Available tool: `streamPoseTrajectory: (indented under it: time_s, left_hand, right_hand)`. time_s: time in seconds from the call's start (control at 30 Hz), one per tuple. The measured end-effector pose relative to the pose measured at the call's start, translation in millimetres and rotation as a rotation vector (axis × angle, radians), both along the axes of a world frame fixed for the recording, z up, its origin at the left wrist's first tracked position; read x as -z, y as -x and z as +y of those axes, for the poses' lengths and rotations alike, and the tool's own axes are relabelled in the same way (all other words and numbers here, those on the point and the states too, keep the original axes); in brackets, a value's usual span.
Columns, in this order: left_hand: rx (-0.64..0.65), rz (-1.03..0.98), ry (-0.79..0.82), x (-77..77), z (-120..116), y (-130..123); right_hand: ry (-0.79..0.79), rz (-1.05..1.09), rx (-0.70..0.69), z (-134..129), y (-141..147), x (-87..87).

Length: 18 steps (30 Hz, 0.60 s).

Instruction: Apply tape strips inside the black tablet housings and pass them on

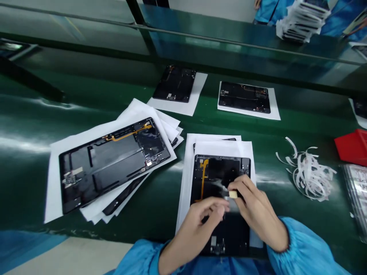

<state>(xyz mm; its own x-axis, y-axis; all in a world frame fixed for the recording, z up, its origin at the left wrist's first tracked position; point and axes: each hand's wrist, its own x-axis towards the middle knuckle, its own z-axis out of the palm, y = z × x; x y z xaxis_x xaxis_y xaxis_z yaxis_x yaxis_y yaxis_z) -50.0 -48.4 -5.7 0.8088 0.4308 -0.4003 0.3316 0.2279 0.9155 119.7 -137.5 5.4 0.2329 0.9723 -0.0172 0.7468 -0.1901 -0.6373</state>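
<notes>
A black tablet back housing (219,172) with an orange flex cable (203,179) lies on white paper (218,148), directly under my hands. My right hand (254,204) pinches a small cream tab (233,194) at the end of a clear film strip (225,196). My left hand (199,229) grips the film from the other side, its fingertips slightly blurred. A larger black housing (111,164) rests on a messy paper stack to the left, out of reach of my fingers.
Two more housings on paper (174,84) lie farther along the green conveyor belt (28,126). To the right are peeled white strips (308,172), a red tray (352,147) and clear plastic sheets (357,194). A co-worker's blue sleeve (266,11) is at the top right, beside a stacked pile of housings (301,21).
</notes>
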Motion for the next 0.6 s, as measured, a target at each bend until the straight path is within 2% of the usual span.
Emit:
streamPoseTrajectory:
  time_s: [0.07,0.13,0.23,0.33,0.4,0.43,0.53,0.6]
  left_hand:
    - [-0.026,0.004,-0.169,8.2,-1.5,-4.5]
    - [0.005,-0.011,-0.455,17.4,-2.0,-3.7]
    - [0.126,-0.056,-0.932,27.5,-4.3,6.2]
    - [0.255,-0.052,-1.224,31.4,-8.6,16.9]
    - [0.274,-0.044,-1.281,33.4,-9.7,21.8]
    - [0.233,-0.039,-1.275,34.8,-8.6,23.9]
    - [-0.036,0.039,-1.156,37.6,5.8,30.2]
    - [-0.163,0.092,-1.024,33.9,25.4,31.1]
  right_hand:
    - [-0.009,-0.008,0.004,-0.5,-0.9,10.9]
    - [-0.019,-0.020,0.020,4.7,-4.6,24.7]
    - [-0.027,-0.047,0.050,13.4,-8.7,39.7]
    - [-0.054,-0.032,0.067,17.8,-7.6,43.2]
    - [-0.104,-0.002,0.091,16.3,-6.8,39.6]
    - [-0.144,0.013,0.115,13.1,-7.0,36.1]
    - [-0.243,0.025,0.225,-11.7,-10.0,21.5]
    - [-0.162,-0.001,0.308,-40.0,-10.2,12.9]
